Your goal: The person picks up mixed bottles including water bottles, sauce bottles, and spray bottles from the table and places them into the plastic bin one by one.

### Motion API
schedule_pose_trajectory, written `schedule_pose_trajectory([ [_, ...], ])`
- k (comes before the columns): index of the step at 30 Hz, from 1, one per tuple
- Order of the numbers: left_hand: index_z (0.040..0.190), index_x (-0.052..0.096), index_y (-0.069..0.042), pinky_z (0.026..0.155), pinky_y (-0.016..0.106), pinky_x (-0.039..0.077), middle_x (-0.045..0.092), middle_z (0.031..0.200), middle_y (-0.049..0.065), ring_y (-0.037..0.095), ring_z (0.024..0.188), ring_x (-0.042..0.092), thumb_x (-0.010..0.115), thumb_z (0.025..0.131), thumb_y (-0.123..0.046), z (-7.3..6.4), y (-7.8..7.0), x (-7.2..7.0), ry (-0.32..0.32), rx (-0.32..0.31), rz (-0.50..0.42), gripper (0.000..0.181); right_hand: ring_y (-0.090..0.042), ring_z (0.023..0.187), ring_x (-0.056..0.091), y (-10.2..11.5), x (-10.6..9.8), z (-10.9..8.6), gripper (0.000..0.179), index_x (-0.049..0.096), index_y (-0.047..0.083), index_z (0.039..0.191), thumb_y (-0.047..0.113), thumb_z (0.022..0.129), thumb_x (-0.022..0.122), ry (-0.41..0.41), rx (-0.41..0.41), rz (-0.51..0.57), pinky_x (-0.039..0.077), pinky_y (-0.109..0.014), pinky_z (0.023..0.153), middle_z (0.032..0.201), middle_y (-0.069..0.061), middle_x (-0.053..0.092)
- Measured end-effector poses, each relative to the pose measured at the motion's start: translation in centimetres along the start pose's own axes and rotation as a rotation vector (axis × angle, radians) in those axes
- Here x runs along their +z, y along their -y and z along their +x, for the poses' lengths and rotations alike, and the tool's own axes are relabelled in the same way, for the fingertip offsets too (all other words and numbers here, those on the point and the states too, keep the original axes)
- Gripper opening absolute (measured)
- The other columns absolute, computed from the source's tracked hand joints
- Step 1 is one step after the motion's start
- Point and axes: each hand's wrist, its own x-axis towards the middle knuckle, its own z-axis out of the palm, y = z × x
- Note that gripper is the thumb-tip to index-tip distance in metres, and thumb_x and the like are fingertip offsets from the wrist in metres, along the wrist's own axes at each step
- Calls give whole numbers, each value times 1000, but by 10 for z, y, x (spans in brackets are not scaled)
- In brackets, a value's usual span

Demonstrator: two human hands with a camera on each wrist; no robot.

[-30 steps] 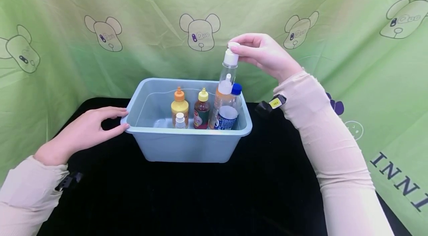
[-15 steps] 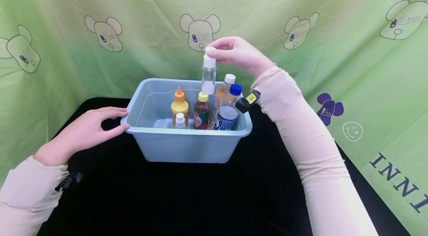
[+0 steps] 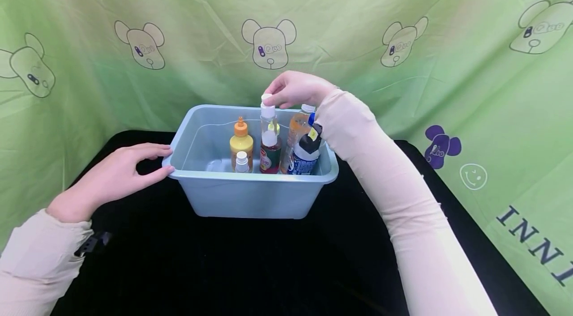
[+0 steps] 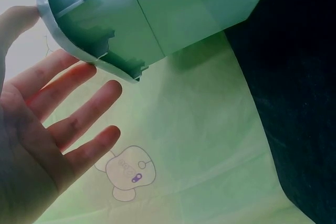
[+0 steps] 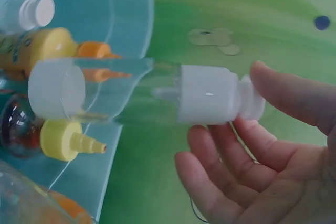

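My right hand [image 3: 299, 88] pinches the small white top of a clear pump bottle [image 3: 268, 112]. The bottle hangs upright, its lower part inside the blue plastic tub [image 3: 250, 196]. In the right wrist view, thumb and fingers meet at the top of the clear bottle [image 5: 157, 90], which has a broad white collar and white base. Behind it in the head view stands a dark red sauce bottle [image 3: 270, 157] with a yellow nozzle, partly covered. My left hand [image 3: 112, 171] rests on the tub's left rim, fingers fairly straight; the left wrist view shows the fingertips [image 4: 86, 69] against the rim.
Inside the tub stand a yellow squeeze bottle [image 3: 241, 143] with an orange nozzle, a small white-capped bottle [image 3: 241, 160], an orange drink bottle [image 3: 297, 124] and a blue-labelled bottle [image 3: 303, 164]. A black cloth [image 3: 224, 266] lies beneath; a green curtain [image 3: 201, 57] hangs behind.
My right hand has carried the clear pump bottle leftward from above the drink bottles, then down into the tub by the red sauce bottle. The left hand has stayed put.
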Motion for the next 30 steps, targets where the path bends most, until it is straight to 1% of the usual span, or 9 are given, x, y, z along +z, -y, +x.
schedule_pose_trajectory([
  [4,120,63,-9,87,40,46,65,120,8,23,105,63,63,88,-35,0,-1,0,-2,-10,-9,42,-16,101,53,0,7,8,25,64,3,109,19,91,60,25,25,-163,47,-36,99,101,-2,61],
  [8,120,63,-9,87,40,46,65,120,9,24,105,63,63,88,-35,0,-2,1,-6,-10,-7,41,-13,96,51,-2,15,15,24,65,5,107,21,89,62,49,58,-286,49,-28,89,101,-1,60],
  [12,120,64,-9,86,40,46,65,120,9,25,103,64,63,88,-34,0,-2,1,-14,-1,3,41,-7,75,46,-4,21,21,22,64,7,103,21,87,64,65,72,-311,44,-18,66,90,3,56],
  [15,120,64,-9,86,40,47,65,120,9,24,104,63,63,87,-34,0,-3,0,-11,-15,-5,41,-5,65,42,-7,24,24,18,63,7,100,20,87,65,76,72,-282,38,-17,58,84,4,53],
  [17,120,63,-9,88,42,47,65,120,8,24,104,63,64,87,-33,0,-3,0,-4,-30,-13,41,-6,68,45,-10,27,26,18,63,6,100,19,87,65,98,79,-254,42,-18,61,86,3,54],
  [20,121,63,-9,88,43,48,64,121,9,25,104,63,64,87,-33,0,-3,0,4,-37,-20,42,-9,81,49,-15,33,30,20,62,6,104,17,87,64,129,93,-229,50,-24,76,95,1,56],
  [23,121,63,-8,88,44,47,64,121,11,26,104,63,64,87,-32,0,-2,-1,6,-21,-12,42,-11,90,51,-19,39,33,21,62,6,105,16,87,64,152,107,-225,52,-31,88,99,-1,56],
  [26,121,63,-9,88,44,47,64,121,10,26,104,63,64,87,-32,1,-2,0,7,-29,-10,42,-13,90,54,-24,45,35,20,62,6,104,14,86,65,152,119,-221,52,-34,90,97,-1,57],
  [30,122,63,-8,87,44,48,64,121,10,26,104,63,63,88,-34,0,-3,0,13,-33,-14,42,-17,89,57,-28,52,36,17,61,4,102,9,85,65,156,151,-160,52,-34,88,94,-3,57],
])
